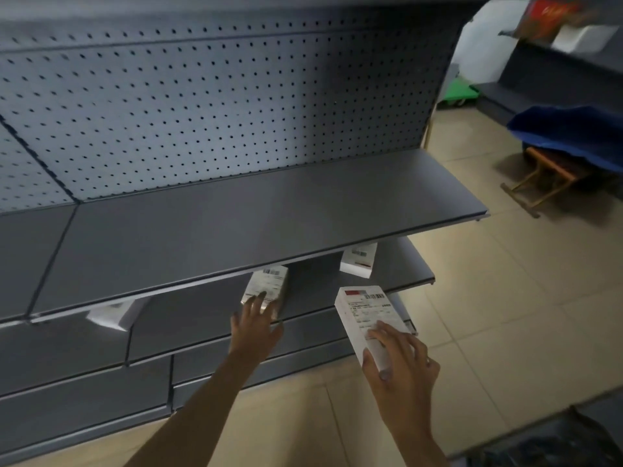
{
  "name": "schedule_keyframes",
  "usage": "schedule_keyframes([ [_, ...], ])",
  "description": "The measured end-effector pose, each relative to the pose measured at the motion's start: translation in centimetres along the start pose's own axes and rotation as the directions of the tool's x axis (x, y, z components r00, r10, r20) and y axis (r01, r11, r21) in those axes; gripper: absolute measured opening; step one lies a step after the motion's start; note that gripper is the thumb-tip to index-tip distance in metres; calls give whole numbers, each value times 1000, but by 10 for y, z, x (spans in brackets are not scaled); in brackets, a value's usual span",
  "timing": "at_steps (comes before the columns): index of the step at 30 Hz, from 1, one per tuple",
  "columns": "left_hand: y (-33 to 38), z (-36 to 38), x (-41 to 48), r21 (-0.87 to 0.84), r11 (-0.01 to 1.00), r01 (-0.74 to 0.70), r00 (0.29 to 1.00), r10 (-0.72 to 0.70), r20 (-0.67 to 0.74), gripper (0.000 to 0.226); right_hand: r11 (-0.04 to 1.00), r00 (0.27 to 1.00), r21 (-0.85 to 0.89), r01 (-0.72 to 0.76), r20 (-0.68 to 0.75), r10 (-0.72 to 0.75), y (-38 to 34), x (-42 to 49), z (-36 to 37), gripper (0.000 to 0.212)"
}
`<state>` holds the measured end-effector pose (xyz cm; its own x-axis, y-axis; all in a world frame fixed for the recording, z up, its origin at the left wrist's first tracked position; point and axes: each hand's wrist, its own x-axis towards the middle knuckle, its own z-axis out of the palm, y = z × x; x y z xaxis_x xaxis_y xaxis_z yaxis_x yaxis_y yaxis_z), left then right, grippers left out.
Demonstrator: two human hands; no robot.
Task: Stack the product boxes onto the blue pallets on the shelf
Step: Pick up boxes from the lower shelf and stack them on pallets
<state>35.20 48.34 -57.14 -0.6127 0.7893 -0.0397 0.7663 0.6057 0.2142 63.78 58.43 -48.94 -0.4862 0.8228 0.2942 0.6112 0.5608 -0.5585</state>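
Note:
My right hand (pixel 397 362) grips the near end of a white product box (pixel 365 310) with a barcode label, held in the air in front of the lower shelves. My left hand (pixel 258 323) reaches under the upper grey shelf (pixel 236 227), its fingers on another white labelled box (pixel 268 286) that stands on the second shelf (pixel 320 281). A third white box (pixel 359 261) sits further right on that same shelf. A fourth white box (pixel 113 315) lies to the left, half hidden by the upper shelf's edge. No blue pallet is visible.
Grey pegboard (pixel 202 106) backs the shelving. Lower grey shelf steps (pixel 101 382) jut toward me. On the beige tile floor at right stand a wooden stool under blue cloth (pixel 569 129), a green cart (pixel 463 91) and another shelf unit (pixel 556 65). A black bag (pixel 553 446) lies bottom right.

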Motion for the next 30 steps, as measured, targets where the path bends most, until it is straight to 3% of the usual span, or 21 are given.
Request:
schedule_keyframes([
  [8, -24, 55, 59, -176, 984, 18, 976, -55, -209, 56, 999, 1000, 54, 5, -25, -3, 47, 4, 62, 49],
  [14, -16, 38, 31, -260, 964, -56, 950, -29, -311, 68, 1000, 1000, 30, 7, 14, -7, 39, 0, 56, 54],
  [20, 13, -38, -46, -295, 953, -64, 956, -26, -292, 63, 999, 998, 47, 3, 66, -6, -20, -4, -12, 49],
  [23, 25, -96, -94, -311, 949, -55, 966, -28, -256, 58, 999, 997, 37, -6, 83, 3, -61, -5, -58, 46],
  [30, 39, -251, -179, -296, 955, -39, 948, -58, -314, 46, 999, 995, 20, 42, 88, -44, -145, 1, -155, 38],
])
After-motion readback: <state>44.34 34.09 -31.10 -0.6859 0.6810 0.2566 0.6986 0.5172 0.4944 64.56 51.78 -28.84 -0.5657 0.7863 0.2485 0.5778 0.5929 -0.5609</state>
